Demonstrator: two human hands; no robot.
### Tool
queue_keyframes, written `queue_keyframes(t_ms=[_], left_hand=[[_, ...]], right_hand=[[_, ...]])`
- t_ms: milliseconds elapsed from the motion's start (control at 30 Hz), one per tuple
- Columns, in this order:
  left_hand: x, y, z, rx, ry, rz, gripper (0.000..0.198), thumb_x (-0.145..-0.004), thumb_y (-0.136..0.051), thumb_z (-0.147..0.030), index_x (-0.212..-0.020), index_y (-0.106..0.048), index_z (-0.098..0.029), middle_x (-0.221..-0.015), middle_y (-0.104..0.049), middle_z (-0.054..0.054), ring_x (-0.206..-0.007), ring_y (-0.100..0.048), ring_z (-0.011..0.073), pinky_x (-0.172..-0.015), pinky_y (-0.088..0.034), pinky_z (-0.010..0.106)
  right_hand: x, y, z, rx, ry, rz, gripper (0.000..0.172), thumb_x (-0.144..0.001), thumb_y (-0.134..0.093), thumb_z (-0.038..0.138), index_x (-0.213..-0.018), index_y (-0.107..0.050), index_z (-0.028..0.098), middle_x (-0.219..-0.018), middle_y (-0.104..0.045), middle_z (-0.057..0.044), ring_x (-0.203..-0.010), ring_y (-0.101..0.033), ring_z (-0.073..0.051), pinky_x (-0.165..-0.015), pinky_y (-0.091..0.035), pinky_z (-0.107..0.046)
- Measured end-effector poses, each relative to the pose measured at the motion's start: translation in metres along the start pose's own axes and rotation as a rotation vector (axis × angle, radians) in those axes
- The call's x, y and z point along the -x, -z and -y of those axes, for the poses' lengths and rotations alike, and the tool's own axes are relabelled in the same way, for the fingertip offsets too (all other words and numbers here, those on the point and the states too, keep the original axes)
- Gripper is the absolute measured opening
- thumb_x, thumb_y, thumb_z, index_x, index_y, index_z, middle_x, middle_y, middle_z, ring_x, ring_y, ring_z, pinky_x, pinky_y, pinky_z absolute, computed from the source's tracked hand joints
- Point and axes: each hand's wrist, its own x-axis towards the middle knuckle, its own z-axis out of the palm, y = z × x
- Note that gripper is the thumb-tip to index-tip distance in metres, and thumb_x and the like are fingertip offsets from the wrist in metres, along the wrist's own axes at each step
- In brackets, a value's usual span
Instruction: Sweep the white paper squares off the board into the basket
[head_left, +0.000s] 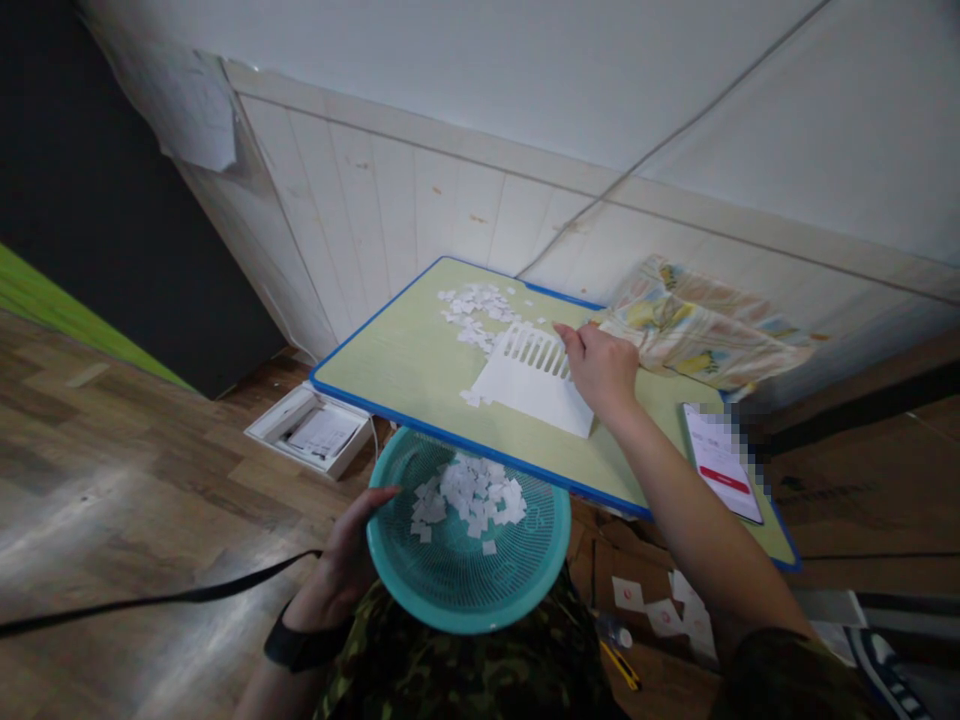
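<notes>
My right hand (598,365) grips the top right corner of a white sheet (529,390) cut into a comb of strips, lying on a low yellow-green table with a blue rim (390,352). A pile of small white paper squares (476,308) lies on the table just beyond the sheet. My left hand (346,560) holds the left rim of a teal plastic basket (457,590) below the table's near edge, thumb over the rim. Several white paper squares (469,495) lie inside the basket.
A phone (721,462) lies on the table's right end. A patterned cloth (697,330) rests against the white panelled wall. An open white box (311,432) sits on the wooden floor to the left. Paper scraps (660,605) lie under the table. A black strap (150,598) crosses the floor.
</notes>
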Motion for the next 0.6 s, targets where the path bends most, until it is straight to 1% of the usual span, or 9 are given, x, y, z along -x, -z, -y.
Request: queue_keyframes(t_ms=[67,200,333,400,500,600], left_hand=[[0.000,0.000,0.000,-0.001,-0.001,-0.012,0.020,-0.081,-0.058,-0.012,-0.069,-0.073,-0.011,-0.061,-0.077,0.009,-0.052,-0.071,0.0218,-0.055,-0.060,0.031],[-0.001,0.003,0.001,0.002,-0.014,-0.020,0.021,-0.082,-0.057,-0.012,-0.070,-0.074,-0.010,-0.061,-0.076,0.009,-0.050,-0.069,0.0205,-0.056,-0.060,0.031],[-0.003,0.004,0.001,0.008,0.009,0.003,0.027,-0.085,-0.053,-0.012,-0.068,-0.074,-0.009,-0.060,-0.076,0.010,-0.049,-0.069,0.0204,-0.054,-0.059,0.030],[-0.004,0.004,0.001,0.011,0.006,0.006,0.028,-0.085,-0.053,-0.012,-0.067,-0.074,-0.009,-0.059,-0.076,0.010,-0.049,-0.069,0.0203,-0.052,-0.059,0.029],[-0.004,0.004,0.001,0.016,0.012,0.026,0.028,-0.084,-0.054,-0.012,-0.067,-0.075,-0.010,-0.060,-0.076,0.010,-0.047,-0.068,0.0201,-0.052,-0.058,0.030],[-0.003,0.005,0.002,0.014,0.017,0.039,0.027,-0.085,-0.053,-0.014,-0.069,-0.075,-0.009,-0.063,-0.077,0.012,-0.049,-0.069,0.0213,-0.056,-0.059,0.032]], right_hand=[[0.000,-0.002,-0.001,-0.020,0.025,0.000,0.059,-0.096,-0.032,0.056,-0.068,-0.064,0.015,-0.068,-0.068,-0.010,-0.059,-0.058,-0.017,-0.056,-0.022,-0.029],[-0.001,-0.005,-0.008,-0.052,0.024,-0.031,0.058,-0.095,-0.033,0.056,-0.066,-0.063,0.016,-0.066,-0.068,-0.009,-0.059,-0.058,-0.017,-0.057,-0.023,-0.029],[-0.002,-0.007,-0.015,-0.142,0.089,0.033,0.057,-0.094,-0.036,0.057,-0.063,-0.063,0.017,-0.063,-0.067,-0.008,-0.058,-0.058,-0.017,-0.058,-0.026,-0.029],[-0.002,-0.007,-0.018,-0.174,0.104,0.035,0.058,-0.094,-0.036,0.057,-0.063,-0.063,0.017,-0.062,-0.066,-0.007,-0.059,-0.058,-0.017,-0.058,-0.027,-0.029],[-0.004,-0.007,-0.023,-0.165,0.099,0.014,0.058,-0.094,-0.035,0.058,-0.062,-0.063,0.017,-0.061,-0.065,-0.007,-0.060,-0.058,-0.017,-0.059,-0.028,-0.028],[-0.007,-0.007,-0.027,-0.123,0.069,-0.003,0.058,-0.094,-0.036,0.057,-0.063,-0.063,0.017,-0.062,-0.066,-0.008,-0.060,-0.058,-0.017,-0.059,-0.028,-0.029]])
